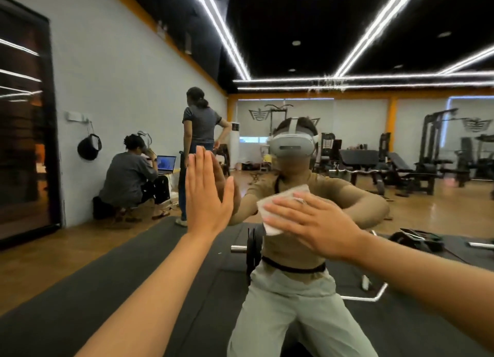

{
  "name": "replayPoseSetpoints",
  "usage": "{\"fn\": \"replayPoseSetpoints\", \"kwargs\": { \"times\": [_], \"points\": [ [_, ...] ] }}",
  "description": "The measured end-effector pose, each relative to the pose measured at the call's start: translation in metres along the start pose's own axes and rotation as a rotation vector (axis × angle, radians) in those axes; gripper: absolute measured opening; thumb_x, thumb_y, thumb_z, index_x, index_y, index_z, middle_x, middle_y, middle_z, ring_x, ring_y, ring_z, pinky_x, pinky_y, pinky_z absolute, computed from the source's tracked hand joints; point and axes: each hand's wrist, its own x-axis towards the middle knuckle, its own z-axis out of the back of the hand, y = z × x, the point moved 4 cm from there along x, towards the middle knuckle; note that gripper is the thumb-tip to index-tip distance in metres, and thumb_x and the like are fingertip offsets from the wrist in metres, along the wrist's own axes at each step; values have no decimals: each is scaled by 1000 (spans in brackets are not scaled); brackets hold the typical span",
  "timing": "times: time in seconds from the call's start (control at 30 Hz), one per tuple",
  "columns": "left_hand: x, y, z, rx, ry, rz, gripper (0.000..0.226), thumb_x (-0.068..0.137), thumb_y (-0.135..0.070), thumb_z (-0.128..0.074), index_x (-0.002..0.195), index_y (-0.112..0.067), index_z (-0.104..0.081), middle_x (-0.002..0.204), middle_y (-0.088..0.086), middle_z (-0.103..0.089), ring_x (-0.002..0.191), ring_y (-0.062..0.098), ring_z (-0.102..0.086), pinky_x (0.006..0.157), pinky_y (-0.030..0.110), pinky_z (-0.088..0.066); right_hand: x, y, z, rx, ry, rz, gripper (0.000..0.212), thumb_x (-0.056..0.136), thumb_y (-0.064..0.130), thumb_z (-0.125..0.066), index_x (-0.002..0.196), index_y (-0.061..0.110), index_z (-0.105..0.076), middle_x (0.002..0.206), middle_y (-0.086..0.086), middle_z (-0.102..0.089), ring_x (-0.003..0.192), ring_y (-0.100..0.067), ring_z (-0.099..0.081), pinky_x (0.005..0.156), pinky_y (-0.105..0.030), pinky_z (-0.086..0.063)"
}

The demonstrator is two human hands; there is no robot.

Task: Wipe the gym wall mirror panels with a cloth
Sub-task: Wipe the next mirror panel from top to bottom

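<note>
A wall mirror (374,148) fills the view in front of me and reflects the gym and my own body. My left hand (207,193) lies flat against the glass with straight fingers pointing up, and it meets its own reflection. My right hand (307,220) presses a folded white cloth (272,215) flat onto the mirror at chest height, fingers spread and pointing left. Most of the cloth is hidden under the palm; its upper and lower left corners stick out.
A dark framed panel (24,121) stands at the far left. The reflection shows two people (197,132) by the white wall, one seated at a laptop (165,164), a barbell (251,249) on black mats, and weight machines (427,153) at right.
</note>
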Motion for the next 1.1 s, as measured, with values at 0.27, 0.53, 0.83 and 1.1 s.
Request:
{"fn": "replayPoseSetpoints", "kwargs": {
  "times": [0.27,0.53,0.83,1.1],
  "points": [
    [1,-17,-3,118,-27,62,96,91,-69,-35,158,-9,-1,166,4,8,152,15,13,123,33,8,40,-185,86,26,-231,-553,50,102,18,-45,152,16,-36,160,-11,-29,149,-31,-22,120,-51,-12],
    [2,-22,6,104,2,114,101,87,-78,-35,159,-13,-6,167,-1,5,151,12,11,123,36,-2,-22,-86,45,148,-294,-397,68,84,-7,-50,148,16,-42,156,-9,-37,148,-23,-22,123,-42,-10],
    [7,-16,8,70,44,164,112,74,-82,-44,159,-17,-9,166,-9,4,152,10,8,124,42,-12,-102,-104,43,123,52,49,63,90,9,-51,148,33,-42,158,8,-33,147,-12,-27,123,-40,-18],
    [6,-22,6,37,17,202,118,71,-83,-47,159,-16,-5,166,-7,4,146,0,17,123,34,-4,-78,-241,110,240,-354,-780,51,101,7,-47,145,31,-36,159,0,-29,150,-19,-16,122,-29,-1]
  ]
}}
